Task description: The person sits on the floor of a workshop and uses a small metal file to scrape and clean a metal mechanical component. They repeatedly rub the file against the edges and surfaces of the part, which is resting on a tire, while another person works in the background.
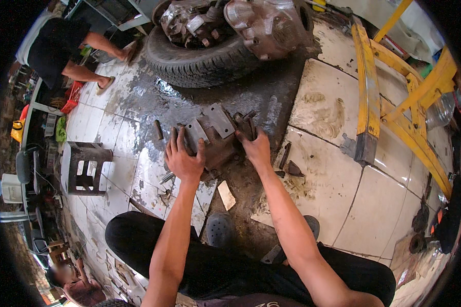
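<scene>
In front of me on the wet, dirty floor lies a grimy metal machine part [224, 152] with two flat grey plates on top, the right plate [219, 121] and the left plate [196, 132], each with small holes. My left hand [185, 157] lies on its left end, fingers stretched and spread. At the opposite end, the fingers of my right hand [254, 143] curl round a dark knobbed end [245, 123] of the same part. Their undersides are hidden. A short dark metal pin [158, 129] lies left of the part, and a pale scrap [226, 196] sits nearer my feet.
A large tyre [200, 66] and a big metal casing [269, 28] stand beyond the part. At right is a yellow steel frame [369, 87]; at left, a plastic stool [87, 168]. Dark fragments [295, 169] lie right of my hand. Another person's legs [82, 71] show far left.
</scene>
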The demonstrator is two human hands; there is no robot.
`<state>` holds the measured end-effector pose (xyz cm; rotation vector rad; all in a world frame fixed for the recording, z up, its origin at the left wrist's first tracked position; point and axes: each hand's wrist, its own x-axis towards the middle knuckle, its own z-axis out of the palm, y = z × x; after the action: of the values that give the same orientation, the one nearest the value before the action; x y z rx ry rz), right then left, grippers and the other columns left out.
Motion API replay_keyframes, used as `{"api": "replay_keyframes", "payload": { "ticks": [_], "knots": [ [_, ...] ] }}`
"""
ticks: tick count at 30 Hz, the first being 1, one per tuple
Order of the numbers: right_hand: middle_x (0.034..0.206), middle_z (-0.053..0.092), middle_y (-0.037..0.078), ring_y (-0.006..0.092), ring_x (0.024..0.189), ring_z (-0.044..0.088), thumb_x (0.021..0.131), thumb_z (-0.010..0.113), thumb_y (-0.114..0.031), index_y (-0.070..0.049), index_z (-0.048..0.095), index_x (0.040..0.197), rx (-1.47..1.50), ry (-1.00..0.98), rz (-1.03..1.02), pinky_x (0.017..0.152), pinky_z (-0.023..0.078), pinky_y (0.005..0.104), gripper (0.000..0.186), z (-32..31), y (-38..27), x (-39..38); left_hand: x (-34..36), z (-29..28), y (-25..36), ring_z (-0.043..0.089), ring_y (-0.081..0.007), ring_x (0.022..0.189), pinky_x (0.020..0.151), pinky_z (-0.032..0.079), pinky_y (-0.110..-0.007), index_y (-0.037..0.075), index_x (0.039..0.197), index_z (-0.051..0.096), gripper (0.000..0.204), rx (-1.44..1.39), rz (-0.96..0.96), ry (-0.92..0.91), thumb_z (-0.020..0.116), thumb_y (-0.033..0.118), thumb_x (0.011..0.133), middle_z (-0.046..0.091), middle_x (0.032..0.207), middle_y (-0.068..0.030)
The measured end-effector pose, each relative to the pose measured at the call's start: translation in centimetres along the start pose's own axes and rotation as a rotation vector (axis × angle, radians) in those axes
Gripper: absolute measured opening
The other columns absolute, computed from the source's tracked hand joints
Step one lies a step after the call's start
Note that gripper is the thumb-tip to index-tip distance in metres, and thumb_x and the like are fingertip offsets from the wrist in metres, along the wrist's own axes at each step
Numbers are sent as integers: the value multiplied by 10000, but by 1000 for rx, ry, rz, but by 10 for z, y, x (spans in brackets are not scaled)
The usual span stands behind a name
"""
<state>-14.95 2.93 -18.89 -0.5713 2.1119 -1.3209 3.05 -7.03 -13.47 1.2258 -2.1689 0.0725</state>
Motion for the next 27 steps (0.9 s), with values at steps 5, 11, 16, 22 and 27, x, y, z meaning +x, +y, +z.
{"api": "replay_keyframes", "payload": {
  "ticks": [5, 11, 16, 22, 27],
  "knots": [
    [1159, 702, 149, 240, 1046, 655, 809, 807, -209, 5, 583, 1311, 168, 29, -152, 921, 493, 348, 590, -2, 11, 10, 1, 3, 6, 516, -355, 1283, 1091, 369, -475, 130, 1362, 602, 610, 31, 6, -5, 670, 491, 876, 549, 1453, -132],
    [1073, 700, 119, 217, 954, 638, 794, 753, -129, 12, 617, 1260, 373, -136, 76, 879, 496, 340, 505, -12, -11, 3, 0, 1, 2, 518, -356, 1287, 1096, 362, -489, 119, 1358, 607, 611, -14, -11, -2, 676, 487, 875, 550, 1453, -135],
    [1037, 692, 70, 189, 925, 613, 825, 727, -160, 12, 658, 1193, 251, -3, 161, 850, 481, 323, 412, -28, 10, 1, 0, 1, 0, 522, -353, 1286, 1102, 355, -490, 125, 1363, 611, 622, -12, 7, -5, 674, 500, 871, 549, 1454, -142],
    [1026, 716, 93, 193, 906, 637, 876, 726, -222, 9, 684, 1154, 443, 135, 207, 844, 485, 336, 364, -39, 16, -13, 0, 2, 0, 536, -357, 1261, 1093, 361, -490, 123, 1349, 620, 615, -17, 5, 10, 689, 488, 858, 555, 1446, -141],
    [974, 746, 138, 226, 881, 678, 860, 769, -239, 9, 691, 1156, 346, 48, -10, 840, 507, 346, 394, -29, 11, -15, 0, 2, 1, 540, -359, 1249, 1087, 367, -489, 122, 1342, 624, 609, -25, 15, 17, 691, 483, 857, 557, 1443, -141]
  ]
}}
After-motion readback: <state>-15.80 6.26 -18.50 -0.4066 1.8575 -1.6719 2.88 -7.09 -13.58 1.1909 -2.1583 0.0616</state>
